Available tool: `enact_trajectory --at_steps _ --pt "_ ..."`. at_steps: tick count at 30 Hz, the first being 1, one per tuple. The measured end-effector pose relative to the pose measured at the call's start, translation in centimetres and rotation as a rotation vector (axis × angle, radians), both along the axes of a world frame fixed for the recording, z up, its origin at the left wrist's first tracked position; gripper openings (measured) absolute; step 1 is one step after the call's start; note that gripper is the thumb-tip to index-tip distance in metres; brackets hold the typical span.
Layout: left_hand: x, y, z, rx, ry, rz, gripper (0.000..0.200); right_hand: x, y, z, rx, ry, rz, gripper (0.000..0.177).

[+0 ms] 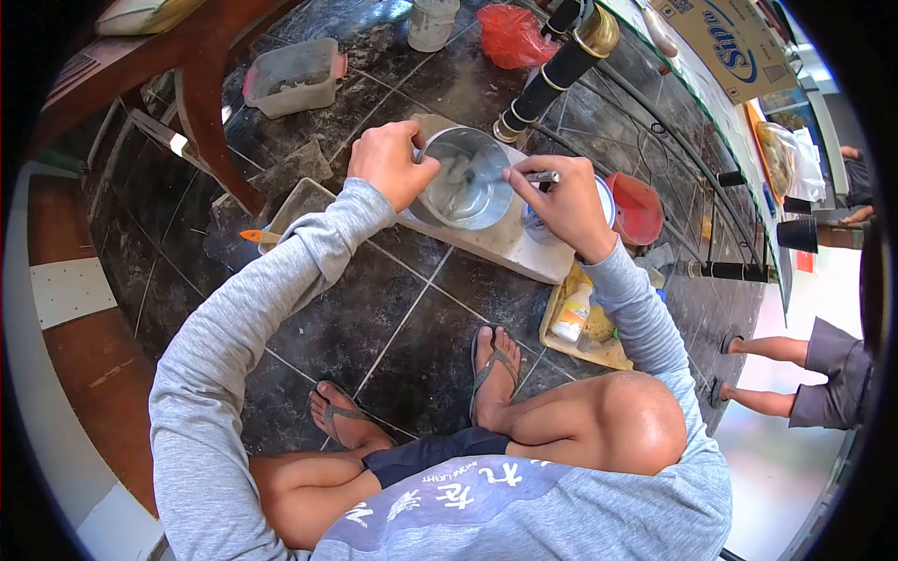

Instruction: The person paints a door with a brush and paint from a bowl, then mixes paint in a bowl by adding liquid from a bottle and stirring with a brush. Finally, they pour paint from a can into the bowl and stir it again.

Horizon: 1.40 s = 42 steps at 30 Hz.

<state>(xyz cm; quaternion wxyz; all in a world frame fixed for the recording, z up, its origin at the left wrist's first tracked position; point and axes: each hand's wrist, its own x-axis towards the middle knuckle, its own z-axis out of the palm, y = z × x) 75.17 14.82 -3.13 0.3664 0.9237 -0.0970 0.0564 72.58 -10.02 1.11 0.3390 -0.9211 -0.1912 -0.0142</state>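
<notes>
A round metal pot (486, 208) with cloudy greyish liquid inside stands on a pale stone-like block (524, 251). At its left side my left hand (391, 164) grips the rim, thumb toward the opening. My right hand (569, 201) pinches a slim tool by its shiny metal handle (543, 177) at the pot's right rim. The tool's other end reaches over the liquid and is smeared by motion, so I cannot tell its kind. Beneath my right wrist, a white bottle with a yellow label (572, 313) lies in a yellowish tray (599, 353).
A red bowl (638, 209) sits right of the block. Behind are a clear plastic tub (295, 79), a red plastic bag (513, 37) and a black-and-gold post (552, 84). An orange-handled tool (257, 237) rests at a tray's left edge. Another person's legs (772, 374) show at right.
</notes>
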Motion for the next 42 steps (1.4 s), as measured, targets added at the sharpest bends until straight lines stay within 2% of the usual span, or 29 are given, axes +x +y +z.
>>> enact_trajectory --at_steps 1,4,7,10,13,19,24,27,29,30,31,32,34,37,41,42 --pt "0.0 0.0 0.0 0.004 -0.001 0.001 0.027 0.1 -0.1 -0.1 -0.055 -0.028 0.036 0.022" --pt "0.0 0.0 0.1 -0.001 0.002 0.001 0.027 -0.7 0.8 0.6 0.063 -0.017 -0.052 0.020" --pt "0.2 0.2 0.1 -0.003 0.009 0.005 0.027 -0.5 0.0 0.8 -0.028 0.076 0.018 0.017" --pt "0.8 0.5 -0.2 -0.007 0.017 0.007 0.027 -1.3 -0.4 2.3 0.071 -0.213 0.084 0.013" --pt "1.2 0.9 -0.7 -0.015 0.010 0.004 0.027 -1.9 -0.9 4.3 0.046 -0.277 0.105 0.010" --pt "1.1 0.7 0.5 0.012 0.083 0.006 0.027 -1.6 -1.5 2.7 -0.045 -0.223 0.157 0.008" --pt "1.7 0.9 -0.8 0.015 0.011 0.013 0.029 -1.1 -1.6 3.2 -0.112 -0.198 0.167 0.007" --pt "1.7 1.1 -1.6 -0.030 -0.071 0.003 0.030 -1.3 -1.0 3.4 -0.048 -0.293 0.156 0.008" --pt "1.9 1.3 -2.9 -0.090 -0.178 0.010 0.028 -1.1 -1.7 3.0 -0.077 -0.176 0.177 0.007" --pt "2.2 1.5 -3.1 -0.028 0.006 -0.003 0.029 -1.3 -1.7 3.0 -0.055 -0.215 0.159 0.008" --pt "2.8 1.6 -3.3 -0.035 0.045 0.004 0.028 -0.9 -2.4 2.4 -0.078 -0.305 0.173 0.008" --pt "2.8 1.5 -2.4 -0.061 0.115 0.004 0.027 -0.9 -2.5 2.7 -0.039 -0.274 0.161 0.009" --pt "3.0 1.0 -2.1 -0.095 0.108 0.022 0.026 -0.7 -3.4 3.4 -0.033 -0.185 0.184 0.010" --pt "3.4 1.5 -2.7 -0.137 0.231 0.024 0.025 -0.7 -3.4 3.6 -0.064 -0.228 0.181 0.010" --pt "5.2 2.4 -6.3 -0.221 0.342 -0.036 0.024 -0.3 -3.3 3.3 -0.030 -0.246 0.156 0.012" --pt "5.2 2.7 -5.6 -0.402 0.513 -0.061 0.023 0.0 -3.5 3.2 -0.047 -0.256 0.171 0.012"
